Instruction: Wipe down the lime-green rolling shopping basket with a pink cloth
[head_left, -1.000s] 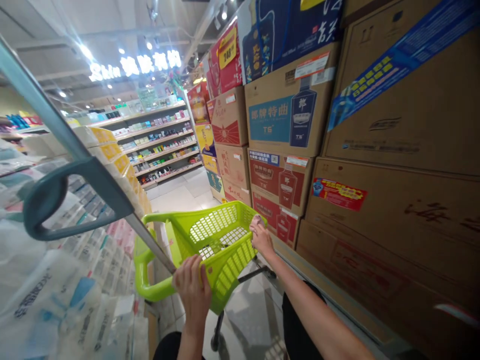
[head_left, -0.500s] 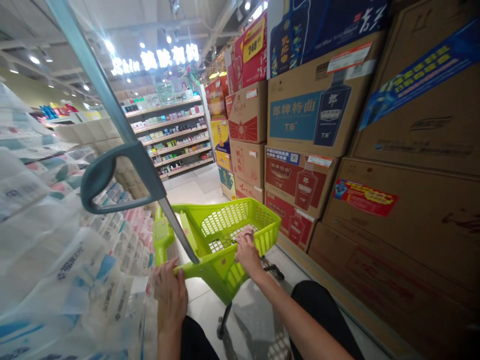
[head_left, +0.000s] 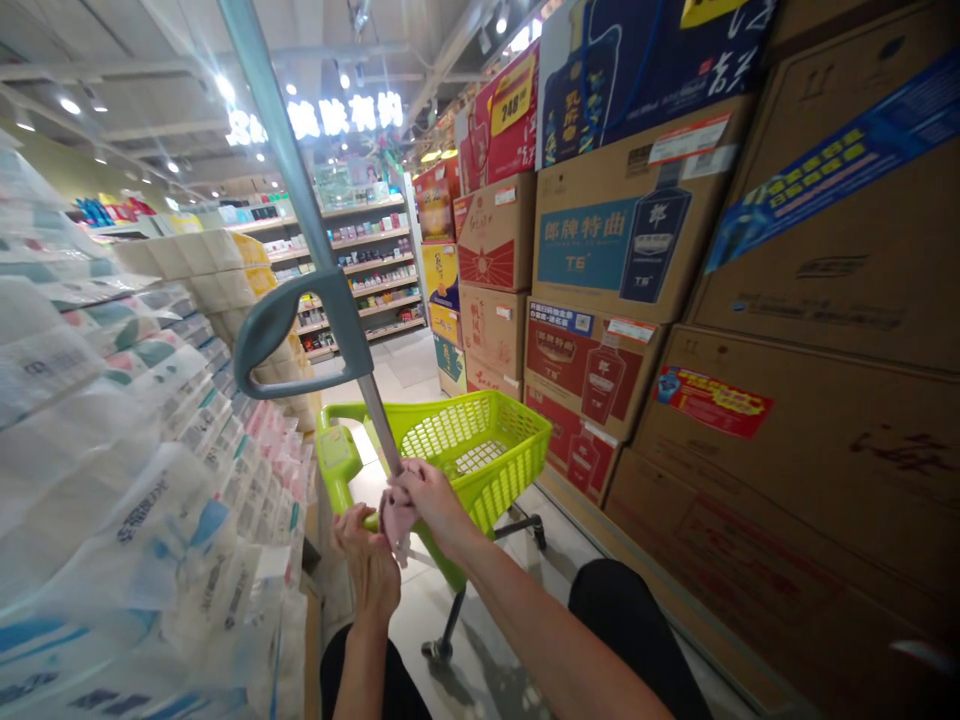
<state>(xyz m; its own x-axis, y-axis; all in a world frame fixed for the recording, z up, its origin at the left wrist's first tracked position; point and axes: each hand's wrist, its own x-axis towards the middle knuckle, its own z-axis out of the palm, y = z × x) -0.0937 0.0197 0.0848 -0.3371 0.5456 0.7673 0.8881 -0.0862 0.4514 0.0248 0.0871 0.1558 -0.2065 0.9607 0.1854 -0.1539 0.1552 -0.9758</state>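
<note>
A lime-green shopping cart (head_left: 517,450) with a lattice basket stands in front of me. My left hand (head_left: 367,560) has its fingers curled over the near corner of the cart's frame. Beside it, my right hand (head_left: 435,500) is closed on a pink cloth (head_left: 397,515), pressed against that corner by the foot of a metal pole. The cloth partly hangs down between my hands. The pole (head_left: 289,150) rises toward the upper left and carries a grey loop handle (head_left: 300,385). How its lower end joins the cart is hidden by my right hand.
Wrapped tissue packs (head_left: 165,520) are piled close on the left. Stacked liquor cartons (head_left: 585,240) line the right side. Shelves of small goods (head_left: 367,250) stand ahead beyond the tiled floor (head_left: 405,365). My knees (head_left: 630,610) are below the cart.
My right hand has moved left with the cloth, from the basket's side rim to the near corner. My left hand has shifted slightly right. The pole appears farther right.
</note>
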